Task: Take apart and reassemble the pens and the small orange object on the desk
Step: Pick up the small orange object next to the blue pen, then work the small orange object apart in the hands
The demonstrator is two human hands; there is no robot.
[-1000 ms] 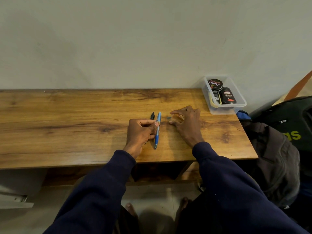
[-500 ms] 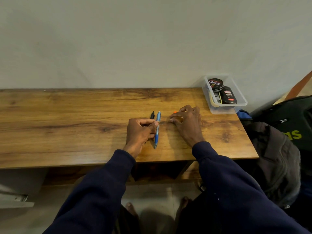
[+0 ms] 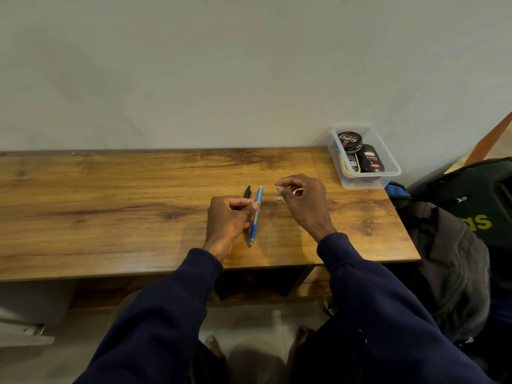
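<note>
The left hand pinches the blue pen beside the black pen. The right hand curls round the small orange object. The tin in the clear tub reads "Cherry".

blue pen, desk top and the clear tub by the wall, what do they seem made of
Blue pen: looks like plastic, with a pale translucent upper barrel and a darker matte grip, possibly rubbery.
Desk top: wood or wood-look laminate, I cannot tell which; brown grain and knots, low sheen.
Clear tub: thin see-through plastic, since the tins inside show through its walls.
</note>
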